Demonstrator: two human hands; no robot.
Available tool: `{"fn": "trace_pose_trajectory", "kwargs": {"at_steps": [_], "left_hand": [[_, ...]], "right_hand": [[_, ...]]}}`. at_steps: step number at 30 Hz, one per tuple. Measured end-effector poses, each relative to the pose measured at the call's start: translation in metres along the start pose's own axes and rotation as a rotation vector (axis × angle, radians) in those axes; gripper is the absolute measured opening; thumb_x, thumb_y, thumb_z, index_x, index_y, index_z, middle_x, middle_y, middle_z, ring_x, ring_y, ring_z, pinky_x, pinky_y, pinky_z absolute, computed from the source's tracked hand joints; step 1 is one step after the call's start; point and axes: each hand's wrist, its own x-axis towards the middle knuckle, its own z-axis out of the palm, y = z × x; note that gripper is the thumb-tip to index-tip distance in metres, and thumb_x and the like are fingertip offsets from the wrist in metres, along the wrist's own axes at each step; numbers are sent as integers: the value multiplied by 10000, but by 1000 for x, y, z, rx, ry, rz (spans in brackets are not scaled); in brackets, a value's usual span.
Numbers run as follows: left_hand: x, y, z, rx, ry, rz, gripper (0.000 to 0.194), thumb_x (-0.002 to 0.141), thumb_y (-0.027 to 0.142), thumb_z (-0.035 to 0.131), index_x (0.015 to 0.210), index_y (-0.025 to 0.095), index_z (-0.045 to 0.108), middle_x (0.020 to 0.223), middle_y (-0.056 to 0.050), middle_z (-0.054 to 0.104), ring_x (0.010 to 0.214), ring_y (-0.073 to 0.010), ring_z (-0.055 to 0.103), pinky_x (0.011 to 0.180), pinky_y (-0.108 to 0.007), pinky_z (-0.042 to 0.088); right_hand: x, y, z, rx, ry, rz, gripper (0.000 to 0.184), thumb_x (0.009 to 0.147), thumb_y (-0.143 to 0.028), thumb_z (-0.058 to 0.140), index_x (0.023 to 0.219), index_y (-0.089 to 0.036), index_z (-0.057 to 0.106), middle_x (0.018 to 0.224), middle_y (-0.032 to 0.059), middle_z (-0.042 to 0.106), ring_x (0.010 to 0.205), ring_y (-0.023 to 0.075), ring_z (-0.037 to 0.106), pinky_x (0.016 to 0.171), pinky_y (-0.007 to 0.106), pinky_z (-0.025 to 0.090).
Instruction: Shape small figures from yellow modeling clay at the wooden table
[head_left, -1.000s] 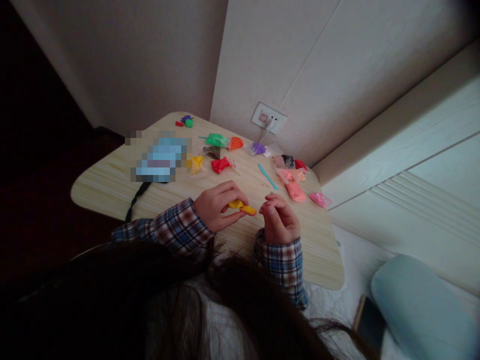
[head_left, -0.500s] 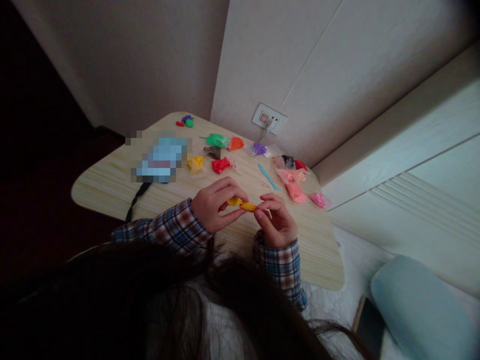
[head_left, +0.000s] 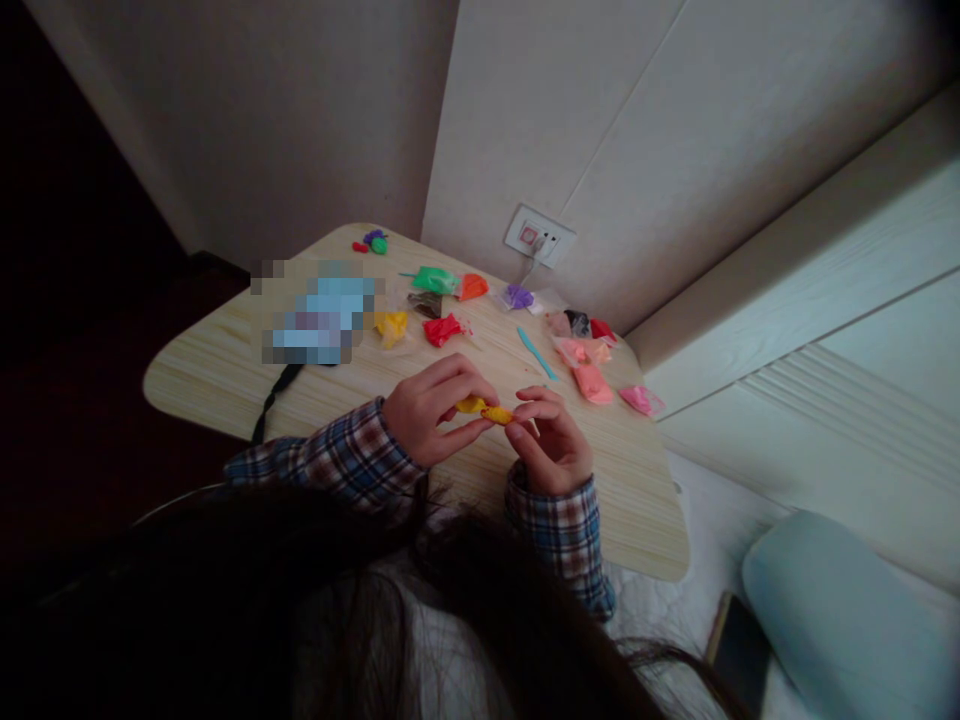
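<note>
Over the near part of the table, my left hand (head_left: 431,405) pinches a small yellow modelling clay piece (head_left: 497,414) with a reddish edge. Another bit of yellow clay (head_left: 470,405) shows between the thumb and fingers of that hand. From the other side, my right hand (head_left: 553,440) has its thumb and a fingertip closed on the right end of the same piece. Beyond the hands lie a blue modelling tool (head_left: 537,353), a bag of red clay (head_left: 442,330) and a bag of yellow clay (head_left: 391,328).
The light wooden table (head_left: 202,370) also holds a blurred-out device (head_left: 322,315), green clay (head_left: 435,280), purple clay (head_left: 517,297) and pink bags (head_left: 592,383). Small coloured clay shapes (head_left: 375,241) sit in the far corner. A wall socket (head_left: 540,236) is behind; a phone (head_left: 739,650) lies at lower right.
My right thumb and fingers have shifted very slightly left along the clay piece. Otherwise the hands and the table things are as before.
</note>
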Motion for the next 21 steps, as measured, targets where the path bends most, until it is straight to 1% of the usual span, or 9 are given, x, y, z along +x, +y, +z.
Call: {"fn": "trace_pose_trajectory", "kwargs": {"at_steps": [5,11,13,16,19,21], "left_hand": [[0,0,0,3,0,4,80,795,195,605,860,146,601,819,-10,571,469,-26,368,445,-141,372],[1,1,-1,12,-18,8,82,791,186,605,864,148,605,818,-10,571,470,-28,371,451,-142,377],[1,1,-1,8,-11,11,84,790,188,606,863,146,606,818,-11,570,474,-29,376,452,-142,379],[0,0,0,2,-4,20,88,788,187,612,865,146,605,814,-9,571,483,-32,388,453,-141,381],[0,1,-1,4,-9,5,90,791,193,608,872,154,606,819,-10,575,499,-40,401,459,-142,388],[0,2,-1,8,-17,-9,89,793,197,605,872,155,607,822,-12,577,506,-42,405,466,-143,393]], "right_hand": [[0,3,0,101,-36,27,95,701,-226,691,770,-227,626,964,49,539,849,156,550,662,282,514],[-1,3,-1,117,-70,67,136,699,-251,700,808,-242,620,990,40,539,799,143,554,664,286,505],[0,5,-1,146,-68,59,138,699,-228,698,815,-246,625,991,34,537,777,129,552,658,272,500],[3,9,-4,184,-108,9,151,714,-200,681,850,-253,639,978,29,549,750,117,553,633,251,493],[5,13,-7,196,-139,-26,130,757,-216,631,882,-252,645,951,30,566,789,132,563,633,247,490],[5,14,-7,193,-121,-16,118,781,-235,598,889,-247,643,944,32,572,840,142,562,670,253,487]]}}
